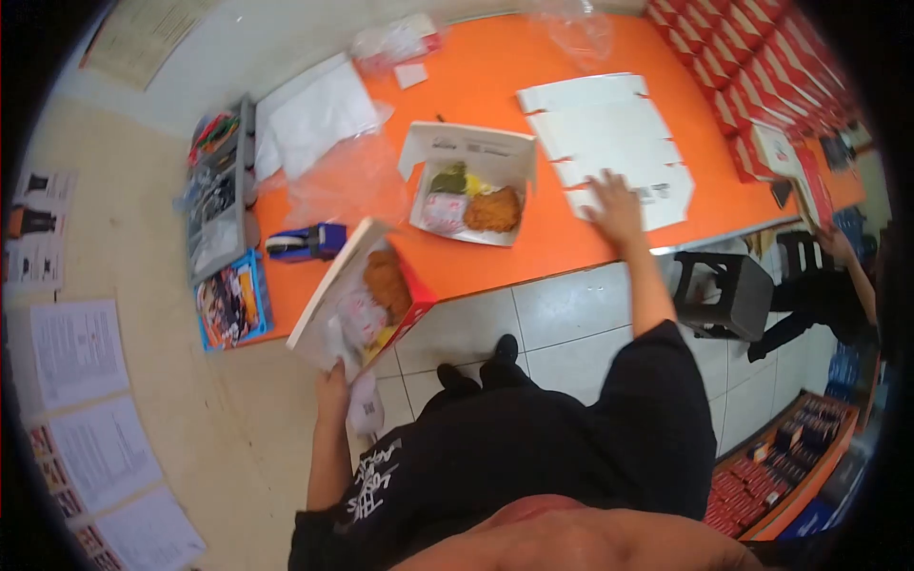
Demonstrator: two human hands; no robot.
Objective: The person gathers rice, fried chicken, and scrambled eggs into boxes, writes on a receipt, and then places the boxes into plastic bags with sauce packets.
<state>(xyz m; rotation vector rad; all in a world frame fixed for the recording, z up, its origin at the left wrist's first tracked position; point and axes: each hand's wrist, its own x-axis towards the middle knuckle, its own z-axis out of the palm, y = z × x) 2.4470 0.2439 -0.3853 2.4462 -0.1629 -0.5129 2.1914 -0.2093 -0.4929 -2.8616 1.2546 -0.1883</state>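
left hand (pixel 331 388) at eight o'clock gripping red-and-white cardboard box (pixel 338 285), right hand (pixel 615 207) at two o'clock, splayed, holding nothing, on flat white cardboard (pixel 609 138)

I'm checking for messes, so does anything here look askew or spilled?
Yes: the box in the left hand is open and steeply tilted, partly past the edge of the table, with chicken inside. That looks odd because the other box sits flat. No spilled food is visible.
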